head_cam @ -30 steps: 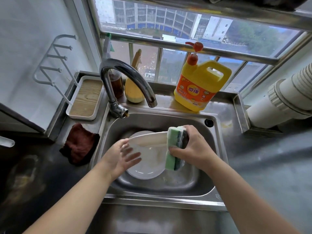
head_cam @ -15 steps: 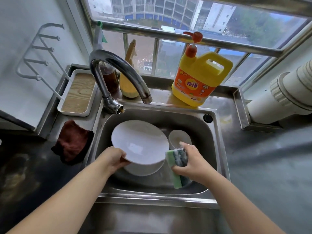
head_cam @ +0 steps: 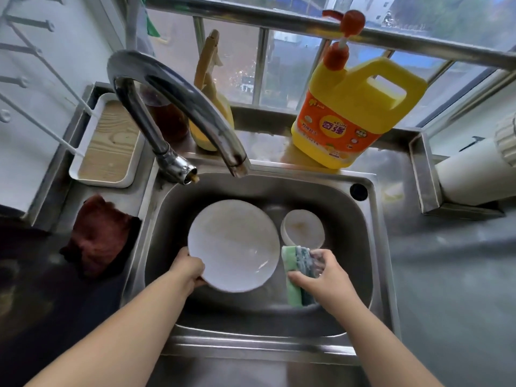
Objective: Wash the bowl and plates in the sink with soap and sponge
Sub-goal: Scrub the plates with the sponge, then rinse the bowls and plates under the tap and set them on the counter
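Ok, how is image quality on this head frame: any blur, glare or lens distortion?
Head view: daylight from the window, strong wide-angle bending at the faucet and rail; the plate and sponge look softly smeared, the right hand slightly motion-blurred; faint sheen on the sink rim.

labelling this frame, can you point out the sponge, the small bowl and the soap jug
sponge [head_cam: 293, 277], head view, green side left of the fingers
small bowl [head_cam: 303, 227], head view, inside of it
soap jug [head_cam: 335, 129], head view, orange label
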